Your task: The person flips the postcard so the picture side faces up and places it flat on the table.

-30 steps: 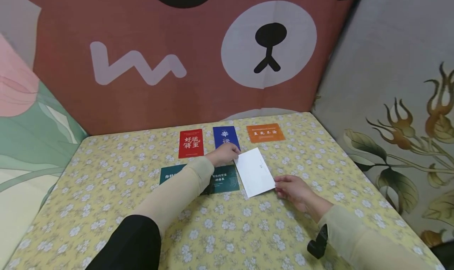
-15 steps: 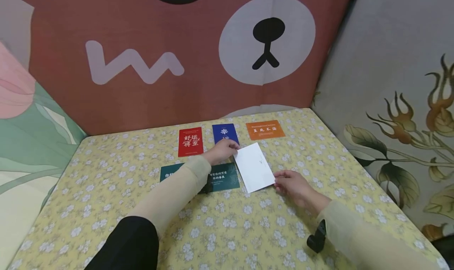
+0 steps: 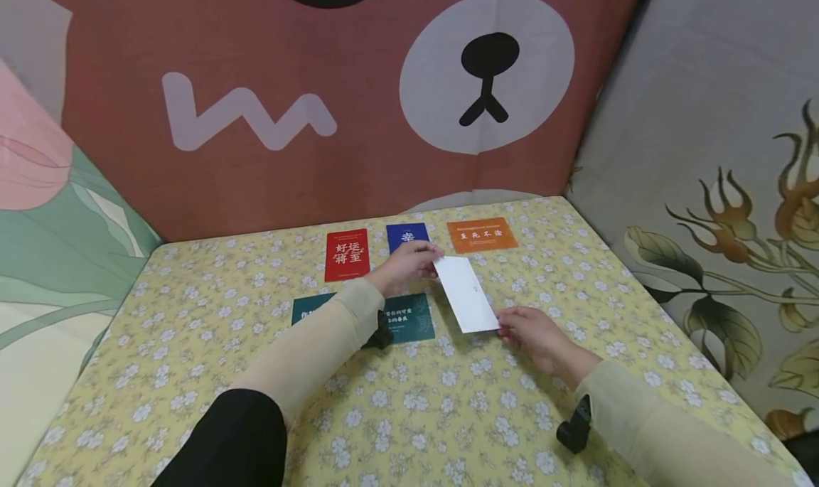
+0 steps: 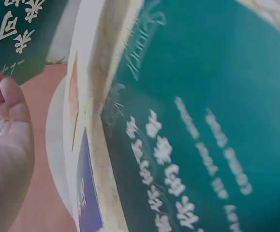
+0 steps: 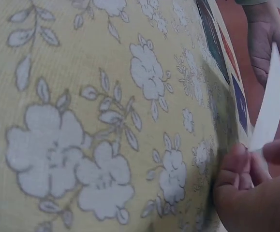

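Note:
A white-backed card is held tilted between both hands, over the table. My left hand pinches its far left corner, and my right hand pinches its near right corner. From the left wrist, the underside of the held card shows as dark green with pale lettering, beside the left hand. The right wrist view catches the card nearly edge-on, with the right hand's fingers at one end. A teal card with white lettering lies on the table, partly hidden by the left forearm.
A red card, a blue card and an orange card lie in a row toward the back, the blue one partly covered by the left hand. The yellow floral tablecloth reaches a bear-patterned backdrop.
The white-backed card has tilted further and looks narrower, its left side raised. My left hand has shifted slightly up and to the right; the right hand keeps its place at the corner.

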### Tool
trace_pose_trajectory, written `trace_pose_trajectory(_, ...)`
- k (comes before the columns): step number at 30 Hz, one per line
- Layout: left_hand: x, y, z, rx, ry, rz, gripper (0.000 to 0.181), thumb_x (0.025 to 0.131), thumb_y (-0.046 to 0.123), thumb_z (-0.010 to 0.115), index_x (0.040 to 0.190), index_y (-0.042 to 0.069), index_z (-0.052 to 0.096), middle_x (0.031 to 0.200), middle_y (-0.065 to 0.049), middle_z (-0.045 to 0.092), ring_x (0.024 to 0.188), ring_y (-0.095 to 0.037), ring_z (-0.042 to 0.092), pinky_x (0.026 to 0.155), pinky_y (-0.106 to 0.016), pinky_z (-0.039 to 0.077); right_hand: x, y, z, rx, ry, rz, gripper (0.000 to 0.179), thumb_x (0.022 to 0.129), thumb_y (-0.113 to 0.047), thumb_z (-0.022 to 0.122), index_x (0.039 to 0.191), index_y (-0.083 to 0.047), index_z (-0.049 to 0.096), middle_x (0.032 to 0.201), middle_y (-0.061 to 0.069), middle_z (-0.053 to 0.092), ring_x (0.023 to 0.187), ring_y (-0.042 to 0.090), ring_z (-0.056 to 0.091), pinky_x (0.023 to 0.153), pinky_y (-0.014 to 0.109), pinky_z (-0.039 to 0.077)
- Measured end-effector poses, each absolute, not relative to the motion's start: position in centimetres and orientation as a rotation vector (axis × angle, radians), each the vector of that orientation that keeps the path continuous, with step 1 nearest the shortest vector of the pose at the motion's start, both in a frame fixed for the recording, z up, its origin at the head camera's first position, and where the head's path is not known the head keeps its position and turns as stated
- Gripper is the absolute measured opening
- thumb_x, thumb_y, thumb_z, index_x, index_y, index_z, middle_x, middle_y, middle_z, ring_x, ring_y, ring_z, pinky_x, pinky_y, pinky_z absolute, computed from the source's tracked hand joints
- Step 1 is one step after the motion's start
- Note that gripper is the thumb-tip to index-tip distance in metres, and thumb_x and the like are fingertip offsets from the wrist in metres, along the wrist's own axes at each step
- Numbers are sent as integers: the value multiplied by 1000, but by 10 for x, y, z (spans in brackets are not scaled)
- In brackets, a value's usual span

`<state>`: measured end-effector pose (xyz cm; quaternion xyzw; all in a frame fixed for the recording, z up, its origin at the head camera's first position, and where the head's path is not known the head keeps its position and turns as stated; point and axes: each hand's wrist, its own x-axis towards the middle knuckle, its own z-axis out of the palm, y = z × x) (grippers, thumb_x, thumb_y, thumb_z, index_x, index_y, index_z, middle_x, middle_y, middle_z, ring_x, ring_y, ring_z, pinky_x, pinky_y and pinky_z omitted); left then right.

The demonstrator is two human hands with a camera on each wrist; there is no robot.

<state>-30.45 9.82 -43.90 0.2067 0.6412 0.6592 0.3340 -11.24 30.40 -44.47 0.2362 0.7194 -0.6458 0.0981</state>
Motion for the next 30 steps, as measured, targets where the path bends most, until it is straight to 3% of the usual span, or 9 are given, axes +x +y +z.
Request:
trace_pose_trajectory(5, -302, 99, -433, 449, 1529, 1799, 33, 111, 8, 44, 133, -15, 53, 105, -10, 65, 89, -20, 65, 110, -57, 40, -113, 302, -440, 622, 2035, -1928, 42, 111, -17, 45, 138, 14, 49, 103, 10, 65, 90, 16, 63, 76, 28, 56)
trace_pose_trajectory(10, -300, 100, -432, 456, 1455, 1838, 38, 104, -6, 35, 136, -16, 51, 110, -10, 64, 94, -21, 66, 108, -53, 42, -113, 298, -436, 571, 1963, -1936, 39, 109, -10, 41, 140, 13, 49, 99, 11, 63, 85, 17, 61, 73, 28, 54)
trace_pose_trajectory(16, -291, 105, -430, 586, 1401, 1758, 39, 109, -6, 37, 145, -6, 49, 110, -7, 65, 97, -19, 65, 112, -62, 33, -111, 295, -436, 508, 1857, -2022, 35, 109, -5, 39, 139, 10, 48, 92, 9, 59, 76, 13, 54, 66, 24, 49)
trace_pose_trajectory(20, -286, 110, -431, 633, 1427, 1648, 40, 110, -3, 39, 149, 0, 47, 111, -5, 62, 100, -19, 63, 111, -65, 33, -110, 297, -437, 451, 1732, -2093, 28, 107, -5, 42, 130, 7, 54, 89, 7, 60, 72, 10, 55, 64, 21, 50)
trace_pose_trajectory(22, -285, 112, -432, 653, 1452, 1615, 37, 111, -1, 40, 146, 1, 49, 122, -16, 60, 105, -19, 63, 111, -62, 36, -110, 297, -437, 435, 1679, -2100, 28, 108, -5, 42, 130, 8, 53, 88, 6, 60, 71, 9, 55, 64, 20, 50)
trace_pose_trajectory(26, -286, 114, -433, 672, 1489, 1618, 30, 111, -1, 39, 138, -6, 50, 123, -19, 60, 105, -20, 63, 111, -58, 39, -110, 298, -437, 411, 1613, -2080, 35, 109, -6, 39, 138, 10, 49, 89, 4, 59, 72, 8, 55, 65, 20, 50)
trace_pose_trajectory(30, -287, 116, -434, 670, 1558, 1631, 20, 110, -1, 42, 126, -8, 53, 104, -9, 61, 96, -20, 63, 107, -57, 43, -106, 302, -436, 348, 1537, -2116, 33, 113, -13, 39, 135, 6, 54, 92, 3, 62, 75, 7, 59, 68, 20, 52)
